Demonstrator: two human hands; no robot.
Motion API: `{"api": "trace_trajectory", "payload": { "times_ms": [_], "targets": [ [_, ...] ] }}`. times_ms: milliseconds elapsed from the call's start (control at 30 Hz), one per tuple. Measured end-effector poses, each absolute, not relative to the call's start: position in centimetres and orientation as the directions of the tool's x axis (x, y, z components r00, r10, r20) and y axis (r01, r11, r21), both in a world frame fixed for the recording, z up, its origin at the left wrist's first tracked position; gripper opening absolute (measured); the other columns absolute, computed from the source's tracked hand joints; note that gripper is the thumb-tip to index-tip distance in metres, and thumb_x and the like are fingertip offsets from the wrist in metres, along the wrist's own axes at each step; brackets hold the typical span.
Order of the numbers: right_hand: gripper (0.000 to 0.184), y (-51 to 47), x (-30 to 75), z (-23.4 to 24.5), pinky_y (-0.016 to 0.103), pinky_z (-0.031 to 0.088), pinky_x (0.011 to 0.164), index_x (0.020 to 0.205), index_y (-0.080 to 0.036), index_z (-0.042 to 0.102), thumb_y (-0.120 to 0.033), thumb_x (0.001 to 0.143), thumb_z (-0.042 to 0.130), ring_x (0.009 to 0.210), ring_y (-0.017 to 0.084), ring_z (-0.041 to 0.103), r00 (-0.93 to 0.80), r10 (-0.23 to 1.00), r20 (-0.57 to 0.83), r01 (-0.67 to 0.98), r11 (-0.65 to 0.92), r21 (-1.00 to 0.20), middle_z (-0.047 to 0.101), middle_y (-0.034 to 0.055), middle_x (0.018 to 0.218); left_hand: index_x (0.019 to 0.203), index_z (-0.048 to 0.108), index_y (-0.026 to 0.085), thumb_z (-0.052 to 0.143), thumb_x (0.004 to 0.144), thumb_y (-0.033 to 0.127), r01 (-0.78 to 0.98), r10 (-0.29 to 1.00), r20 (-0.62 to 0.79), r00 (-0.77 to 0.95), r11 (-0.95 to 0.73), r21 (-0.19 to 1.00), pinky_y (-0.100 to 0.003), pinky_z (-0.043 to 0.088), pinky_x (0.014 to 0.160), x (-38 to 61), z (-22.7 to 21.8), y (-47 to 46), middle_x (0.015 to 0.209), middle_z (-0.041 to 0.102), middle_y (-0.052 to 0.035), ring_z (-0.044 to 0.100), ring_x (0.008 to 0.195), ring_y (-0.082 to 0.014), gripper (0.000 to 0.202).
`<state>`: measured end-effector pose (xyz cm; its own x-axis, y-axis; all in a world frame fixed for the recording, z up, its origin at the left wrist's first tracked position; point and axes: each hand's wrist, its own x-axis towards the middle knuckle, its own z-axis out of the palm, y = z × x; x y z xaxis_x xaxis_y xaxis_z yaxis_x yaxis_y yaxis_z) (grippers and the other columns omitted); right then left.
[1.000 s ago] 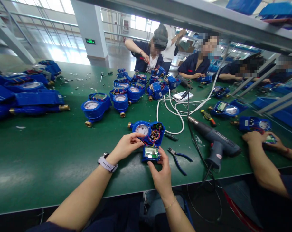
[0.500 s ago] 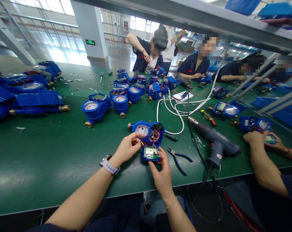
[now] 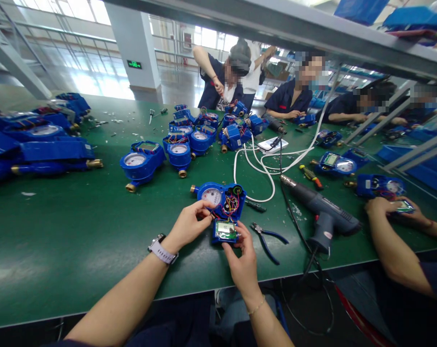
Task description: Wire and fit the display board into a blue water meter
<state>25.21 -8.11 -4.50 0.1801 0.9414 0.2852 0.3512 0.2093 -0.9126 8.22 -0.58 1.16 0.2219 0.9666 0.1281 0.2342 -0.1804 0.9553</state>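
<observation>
A blue water meter [image 3: 211,195] with a round dial lies in front of me, its housing open and a tangle of coloured wires [image 3: 233,202] showing. Wires join it to a small blue display module [image 3: 225,231] with a lit screen and green circuit board, just below it. My left hand [image 3: 192,224] pinches at the meter's lower edge, where thin wires pass between thumb and index finger; the exact grip is partly hidden. My right hand [image 3: 244,258] holds the display module by its right side and lower edge, thumb and fingers curled round it.
Side cutters [image 3: 269,239] and a heat gun [image 3: 321,212] lie to the right, with a screwdriver [image 3: 311,177] and white cable [image 3: 274,185] beyond. Several blue meters [image 3: 142,161] stand behind and at left. A co-worker's hands [image 3: 382,207] work at far right; other people sit opposite.
My hands keep nearly the same hold on the meter and display module. The co-worker's hands at the right have shifted slightly, and their module is tilted differently.
</observation>
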Motion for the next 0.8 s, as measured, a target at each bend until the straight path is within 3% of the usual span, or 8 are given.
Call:
{"api": "trace_trajectory", "payload": {
  "times_ms": [233,367,467,567,800],
  "targets": [
    [0.026,-8.2,25.3,-4.1,0.035,0.048,0.078,0.111,-0.020,0.055,-0.023,0.086,0.059,0.106,0.023,0.055,0.152,0.921,0.360,0.452,0.259,-0.853,0.047,0.0134,0.135,0.093,0.056,0.018,0.055,0.083,0.028,0.404,0.973,0.110,0.201,-0.185,0.896,-0.026,0.046,0.068,7.4,1.2,-0.8,0.080,0.067,-0.0009,0.063,0.073,-0.0155,0.014],
    [0.023,-8.2,25.3,-4.1,0.034,0.048,0.079,0.111,-0.023,0.055,-0.021,0.088,0.057,0.107,0.021,0.054,0.125,0.910,0.395,0.494,0.288,-0.820,0.047,0.0104,0.134,0.083,0.062,0.017,0.055,0.084,0.039,0.534,0.931,-0.118,0.345,-0.092,0.840,-0.026,0.044,0.063,6.1,1.3,-1.9,0.076,0.067,-0.0023,0.060,0.068,-0.0161,0.023],
    [0.023,-8.2,25.4,-4.1,0.035,0.047,0.084,0.112,-0.025,0.055,-0.020,0.089,0.056,0.112,0.021,0.052,0.119,0.906,0.405,0.503,0.297,-0.812,0.048,0.0087,0.133,0.099,0.065,0.014,0.054,0.084,0.040,0.428,0.864,-0.256,0.433,0.053,0.902,-0.028,0.047,0.069,5.6,0.9,-2.4,0.084,0.069,-0.0054,0.061,0.073,-0.0167,0.032],
    [0.023,-8.2,25.4,-4.3,0.039,0.045,0.090,0.111,-0.025,0.055,-0.020,0.089,0.057,0.117,0.022,0.051,0.120,0.908,0.402,0.512,0.290,-0.809,0.048,0.0084,0.133,0.112,0.061,0.010,0.056,0.083,0.039,0.305,0.846,-0.292,0.446,0.162,0.938,-0.029,0.047,0.072,5.8,0.4,-2.4,0.087,0.067,-0.0065,0.060,0.075,-0.0161,0.041],
    [0.021,-7.9,25.5,-4.5,0.043,0.043,0.096,0.109,-0.025,0.055,-0.019,0.089,0.056,0.119,0.024,0.050,0.115,0.905,0.410,0.523,0.295,-0.800,0.049,0.0089,0.132,0.109,0.063,0.011,0.063,0.079,0.034,0.180,0.831,-0.331,0.447,0.279,0.943,-0.026,0.043,0.070,6.7,-0.3,-2.2,0.089,0.067,-0.0057,0.057,0.074,-0.0129,0.038]
  ]
}}
